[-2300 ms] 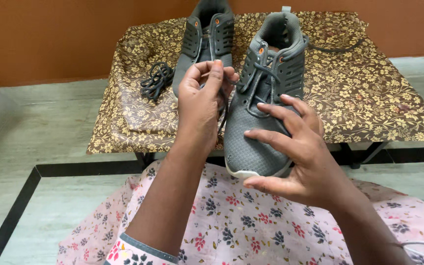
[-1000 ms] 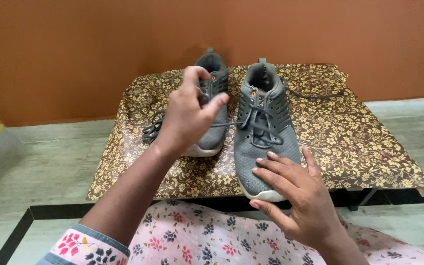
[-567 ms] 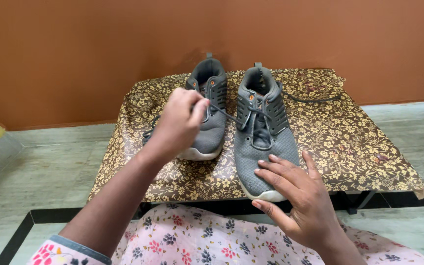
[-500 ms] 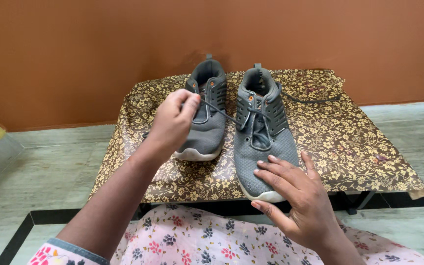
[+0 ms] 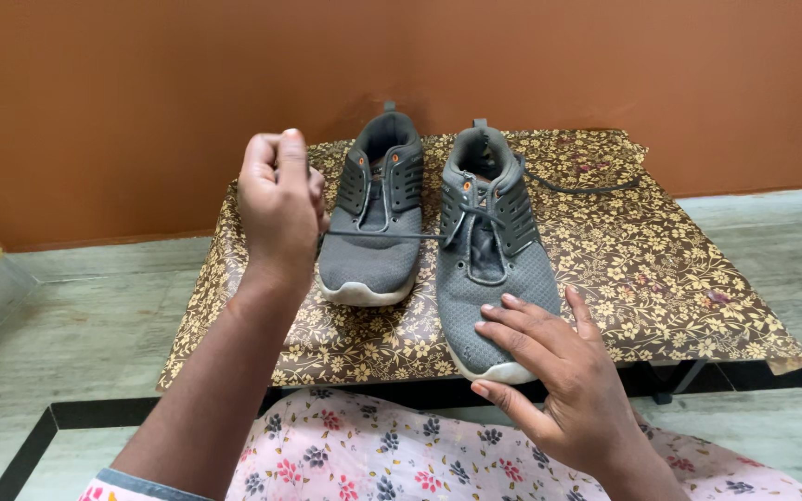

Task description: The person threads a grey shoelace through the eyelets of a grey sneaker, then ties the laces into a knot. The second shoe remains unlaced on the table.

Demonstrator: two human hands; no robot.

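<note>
Two grey sports shoes stand side by side on a low table with a brown floral cover (image 5: 679,250). My left hand (image 5: 278,199) is raised at the left of the left shoe (image 5: 375,232), closed on a dark lace (image 5: 387,236) that runs taut across that shoe to the eyelets of the right shoe (image 5: 489,250). My right hand (image 5: 549,366) rests flat on the toe of the right shoe, fingers spread, pressing it down. The lace's other end (image 5: 587,188) trails over the cover behind the right shoe.
An orange-brown wall stands right behind the table. Grey stone floor with a black border strip (image 5: 20,455) lies to the left and right. My lap in pink floral cloth (image 5: 401,455) is at the table's front edge.
My left hand has pulled the lace out to the left and upward, drawing it straight and taut across the left shoe. My right hand has stayed on the right shoe's toe.
</note>
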